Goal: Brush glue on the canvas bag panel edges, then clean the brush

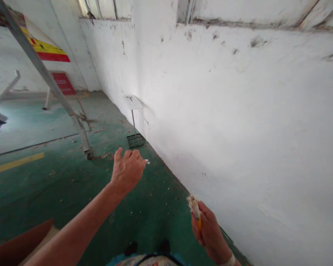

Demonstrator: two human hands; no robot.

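My right hand (pixel 209 231) is wrapped round a paintbrush with a yellow handle. The brush's pale, frayed bristles (pixel 193 206) point up and to the left, close to the white wall but seemingly apart from it. Over the green floor, my left hand (pixel 130 168) is stretched forward, its fingers curled. A small white scrap (pixel 147 162) pokes out beyond its fingertips, too small to name. The palm of that hand is turned away from me.
The white wall (pixel 238 122), with chips under its window ledges, runs along the right. A small stand (pixel 134 122) with a wire base is by the wall. A metal frame leg (pixel 58 90) slants at left. An open cardboard box (pixel 41 240) is at lower left. Debris dots the floor.
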